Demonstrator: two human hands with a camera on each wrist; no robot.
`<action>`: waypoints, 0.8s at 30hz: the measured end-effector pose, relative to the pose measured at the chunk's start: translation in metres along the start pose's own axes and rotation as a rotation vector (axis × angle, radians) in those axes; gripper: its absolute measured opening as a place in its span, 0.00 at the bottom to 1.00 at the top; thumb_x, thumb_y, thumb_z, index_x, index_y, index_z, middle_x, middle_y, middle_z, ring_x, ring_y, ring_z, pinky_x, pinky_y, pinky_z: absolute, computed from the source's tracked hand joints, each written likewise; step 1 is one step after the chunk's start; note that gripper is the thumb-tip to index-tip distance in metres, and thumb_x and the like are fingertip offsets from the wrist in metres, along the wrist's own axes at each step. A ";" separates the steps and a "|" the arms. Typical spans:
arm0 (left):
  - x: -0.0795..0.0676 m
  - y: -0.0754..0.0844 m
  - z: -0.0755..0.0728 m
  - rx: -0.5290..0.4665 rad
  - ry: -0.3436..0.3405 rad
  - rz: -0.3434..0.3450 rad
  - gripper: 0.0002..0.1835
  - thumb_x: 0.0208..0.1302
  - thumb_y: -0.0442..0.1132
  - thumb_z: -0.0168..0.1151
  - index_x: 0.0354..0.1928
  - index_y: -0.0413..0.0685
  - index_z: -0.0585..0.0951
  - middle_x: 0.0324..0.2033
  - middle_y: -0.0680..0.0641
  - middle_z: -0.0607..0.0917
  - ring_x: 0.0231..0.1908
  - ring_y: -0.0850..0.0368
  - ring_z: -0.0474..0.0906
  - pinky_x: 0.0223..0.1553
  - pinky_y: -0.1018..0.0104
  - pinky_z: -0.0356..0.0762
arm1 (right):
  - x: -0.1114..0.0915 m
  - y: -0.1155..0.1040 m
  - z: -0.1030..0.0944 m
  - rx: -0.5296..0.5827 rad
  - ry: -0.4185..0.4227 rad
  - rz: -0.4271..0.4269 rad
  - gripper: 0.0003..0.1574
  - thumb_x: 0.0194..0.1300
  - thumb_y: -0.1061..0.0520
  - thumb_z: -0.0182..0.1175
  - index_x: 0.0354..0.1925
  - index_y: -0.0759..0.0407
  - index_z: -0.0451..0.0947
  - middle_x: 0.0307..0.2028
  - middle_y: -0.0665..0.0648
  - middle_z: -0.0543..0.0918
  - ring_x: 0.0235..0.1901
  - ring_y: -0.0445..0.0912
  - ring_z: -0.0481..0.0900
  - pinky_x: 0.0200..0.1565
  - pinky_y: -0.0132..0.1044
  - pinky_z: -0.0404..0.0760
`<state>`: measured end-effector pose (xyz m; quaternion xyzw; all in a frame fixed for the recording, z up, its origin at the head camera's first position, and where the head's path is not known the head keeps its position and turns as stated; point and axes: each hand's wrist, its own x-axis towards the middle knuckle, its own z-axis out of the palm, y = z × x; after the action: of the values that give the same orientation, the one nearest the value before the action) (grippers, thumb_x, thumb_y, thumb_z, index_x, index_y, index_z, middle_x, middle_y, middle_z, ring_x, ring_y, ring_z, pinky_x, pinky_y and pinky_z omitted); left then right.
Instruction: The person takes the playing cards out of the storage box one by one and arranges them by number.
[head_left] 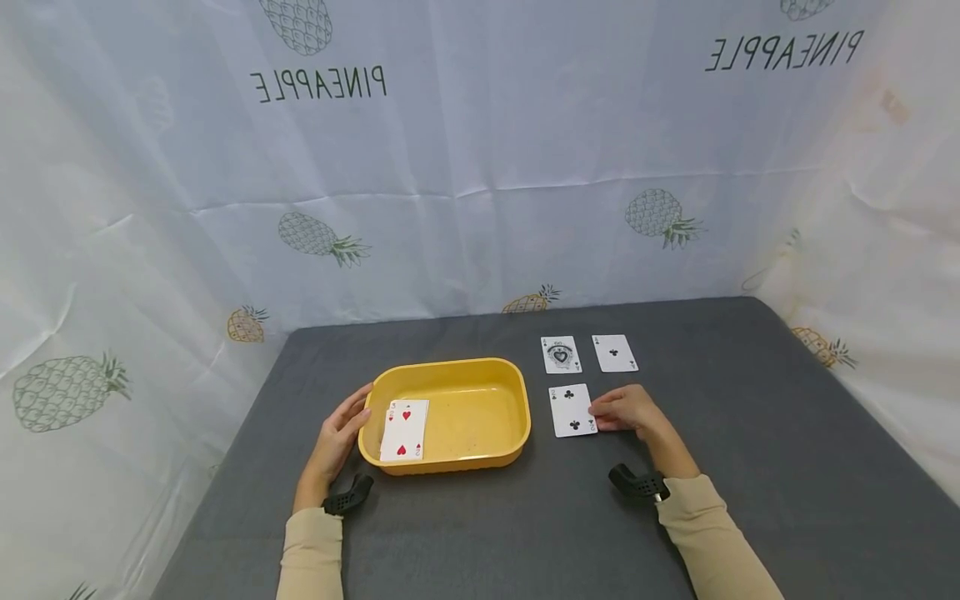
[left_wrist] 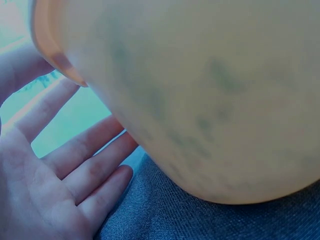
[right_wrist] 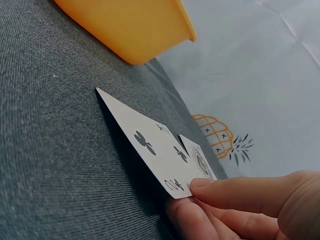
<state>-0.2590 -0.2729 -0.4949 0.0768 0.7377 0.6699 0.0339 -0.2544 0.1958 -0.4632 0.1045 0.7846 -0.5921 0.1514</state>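
In the head view, the worktop [head_left: 465, 533], under smooth dark-grey cloth, has rounded far corners and meets a creased pale curtain [head_left: 480, 142] printed with pineapples. A glossy yellow tray [head_left: 480, 408], rectangular with rounded corners and a rolled rim, sits left of centre. The left hand [head_left: 337, 437] touches its left end, thumb and forefinger at the rim. Inside, a two of hearts [head_left: 405, 430] lies on other cards against the left side, with yellow floor showing to its right. A strip of grey cloth separates the tray from the two of clubs [head_left: 572, 410], whose right edge the right hand [head_left: 633, 410] pinches. Just beyond lie an ornate card [head_left: 562, 356] and an ace of clubs [head_left: 615, 353], apart from each other; grey cloth runs on to the worktop's right edge.

In the left wrist view, the left fingers are spread and nearly straight, their tips against the tray's smooth, slightly translucent outer wall.

In the right wrist view, the right thumb rests on the face of the two of clubs, fingers beneath; the thin, stiff card tilts, a dark gap under its edge. The cloth's woven ribs show clearly, and the tray's sloping wall stands past the card.
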 end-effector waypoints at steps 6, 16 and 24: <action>-0.005 0.000 0.000 0.011 0.009 -0.008 0.29 0.73 0.40 0.50 0.72 0.39 0.59 0.49 0.74 0.77 0.50 0.79 0.75 0.50 0.83 0.74 | 0.000 0.003 0.002 0.014 0.012 0.008 0.19 0.60 0.69 0.61 0.46 0.83 0.76 0.16 0.47 0.80 0.18 0.34 0.78 0.25 0.26 0.81; -0.007 0.002 -0.001 0.025 0.016 -0.012 0.29 0.73 0.40 0.50 0.72 0.40 0.60 0.50 0.72 0.76 0.50 0.79 0.75 0.50 0.83 0.74 | -0.002 -0.004 0.003 -0.005 0.035 0.026 0.16 0.60 0.69 0.61 0.44 0.83 0.78 0.14 0.47 0.80 0.16 0.34 0.78 0.23 0.27 0.80; -0.002 -0.003 -0.002 -0.040 -0.035 0.123 0.25 0.72 0.41 0.52 0.69 0.50 0.67 0.53 0.65 0.78 0.51 0.75 0.77 0.49 0.82 0.75 | -0.007 -0.017 -0.002 0.015 -0.020 -0.041 0.22 0.61 0.66 0.61 0.48 0.83 0.74 0.19 0.46 0.83 0.21 0.34 0.81 0.28 0.27 0.83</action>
<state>-0.2574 -0.2753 -0.4975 0.1330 0.7173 0.6839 0.0070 -0.2545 0.1929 -0.4446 0.0835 0.7806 -0.6020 0.1460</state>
